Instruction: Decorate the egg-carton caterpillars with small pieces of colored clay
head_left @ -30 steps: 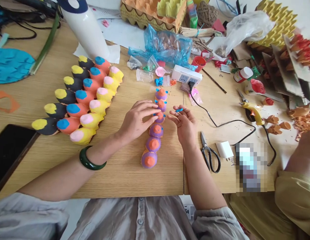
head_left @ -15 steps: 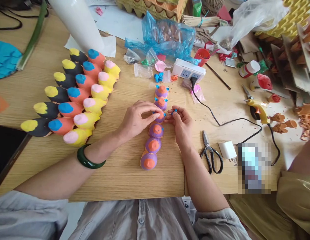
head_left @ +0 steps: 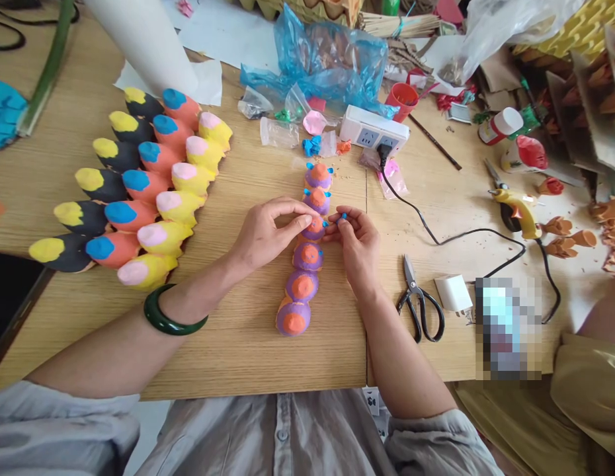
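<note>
A row of purple egg-carton cups with orange tips runs down the table in front of me. The far two cups carry small blue clay pieces on both sides. My left hand reaches the third cup from its left, thumb and fingertips pinched together at its edge; whatever lies between them is hidden. Just right of that cup, my right hand pinches a small ball of blue clay between thumb and finger. Small blue bits show on the fourth cup.
Painted egg-carton cups in black, orange and yellow stand at left. Beyond the row lie blue clay and a power strip. Scissors, a charger and a glue gun lie right, near another person's knee.
The view has shifted slightly. My left fingertips stay at the third cup, and my right hand still holds the blue clay beside it.
</note>
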`<act>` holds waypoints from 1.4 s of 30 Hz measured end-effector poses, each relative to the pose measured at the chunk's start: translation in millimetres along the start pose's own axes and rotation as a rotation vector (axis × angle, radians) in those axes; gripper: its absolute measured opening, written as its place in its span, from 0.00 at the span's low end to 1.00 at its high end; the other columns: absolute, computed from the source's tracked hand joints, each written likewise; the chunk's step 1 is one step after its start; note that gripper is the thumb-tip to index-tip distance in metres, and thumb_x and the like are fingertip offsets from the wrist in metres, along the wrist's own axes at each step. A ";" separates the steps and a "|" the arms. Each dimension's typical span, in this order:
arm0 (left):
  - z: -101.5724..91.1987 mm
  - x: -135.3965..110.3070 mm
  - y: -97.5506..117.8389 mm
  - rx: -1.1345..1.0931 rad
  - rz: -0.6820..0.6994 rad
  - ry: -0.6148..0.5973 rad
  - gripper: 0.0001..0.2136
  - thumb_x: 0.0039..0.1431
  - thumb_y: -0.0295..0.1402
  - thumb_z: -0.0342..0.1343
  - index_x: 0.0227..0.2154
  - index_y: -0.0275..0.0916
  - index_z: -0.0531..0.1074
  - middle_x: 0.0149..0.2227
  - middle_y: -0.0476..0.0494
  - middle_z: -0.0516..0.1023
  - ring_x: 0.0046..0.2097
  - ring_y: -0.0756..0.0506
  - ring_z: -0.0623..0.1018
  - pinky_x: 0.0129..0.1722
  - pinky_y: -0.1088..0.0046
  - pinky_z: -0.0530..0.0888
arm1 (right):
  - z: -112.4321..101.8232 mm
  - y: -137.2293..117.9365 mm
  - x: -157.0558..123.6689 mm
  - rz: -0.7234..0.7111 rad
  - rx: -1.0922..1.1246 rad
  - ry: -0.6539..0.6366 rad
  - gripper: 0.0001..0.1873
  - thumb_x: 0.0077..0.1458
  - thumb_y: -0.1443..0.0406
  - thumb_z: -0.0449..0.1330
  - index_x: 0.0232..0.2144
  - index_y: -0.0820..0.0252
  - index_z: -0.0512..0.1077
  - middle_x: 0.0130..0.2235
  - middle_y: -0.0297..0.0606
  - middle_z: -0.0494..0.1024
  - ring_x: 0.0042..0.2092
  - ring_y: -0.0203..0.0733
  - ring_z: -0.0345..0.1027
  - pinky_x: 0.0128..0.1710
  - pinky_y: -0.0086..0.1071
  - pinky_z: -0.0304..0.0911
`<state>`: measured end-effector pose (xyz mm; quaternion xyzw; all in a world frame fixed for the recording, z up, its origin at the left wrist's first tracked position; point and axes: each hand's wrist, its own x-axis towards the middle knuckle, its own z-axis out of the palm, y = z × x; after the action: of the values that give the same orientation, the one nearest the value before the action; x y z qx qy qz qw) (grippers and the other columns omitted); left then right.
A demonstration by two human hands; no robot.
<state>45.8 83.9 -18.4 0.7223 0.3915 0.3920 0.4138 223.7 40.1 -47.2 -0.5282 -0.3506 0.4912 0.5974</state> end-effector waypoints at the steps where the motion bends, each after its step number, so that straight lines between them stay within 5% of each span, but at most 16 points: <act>1: -0.4 -0.6 1.4 -0.009 -0.012 0.001 0.07 0.67 0.36 0.61 0.38 0.43 0.84 0.43 0.45 0.88 0.48 0.42 0.85 0.54 0.64 0.79 | -0.1 0.0 0.0 0.000 -0.002 0.001 0.12 0.61 0.57 0.67 0.43 0.54 0.72 0.38 0.31 0.81 0.32 0.34 0.77 0.35 0.30 0.79; 18: 7.0 0.8 6.0 -0.184 -0.303 0.028 0.08 0.57 0.38 0.68 0.35 0.40 0.83 0.41 0.45 0.88 0.46 0.41 0.84 0.54 0.64 0.78 | 3.1 -1.9 -2.4 -0.013 -0.049 -0.013 0.09 0.60 0.62 0.65 0.42 0.55 0.74 0.36 0.32 0.82 0.31 0.35 0.77 0.34 0.31 0.79; 29: 8.1 0.1 8.6 -0.252 -0.325 0.027 0.07 0.60 0.38 0.64 0.35 0.40 0.83 0.40 0.45 0.87 0.44 0.43 0.84 0.50 0.67 0.78 | 5.4 0.5 -2.3 -0.031 -0.063 0.011 0.08 0.58 0.65 0.63 0.41 0.55 0.74 0.35 0.32 0.83 0.31 0.34 0.78 0.32 0.29 0.79; 42: 13.1 -0.1 10.1 -0.296 -0.364 0.088 0.06 0.54 0.36 0.70 0.32 0.39 0.84 0.39 0.44 0.88 0.43 0.42 0.85 0.50 0.66 0.79 | 5.3 0.7 -2.3 -0.032 -0.071 0.001 0.08 0.58 0.64 0.62 0.41 0.55 0.73 0.35 0.32 0.82 0.31 0.35 0.78 0.33 0.31 0.80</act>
<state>59.9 76.5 -13.9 0.5535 0.4710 0.3954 0.5616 218.0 39.4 -46.6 -0.5437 -0.3757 0.4685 0.5863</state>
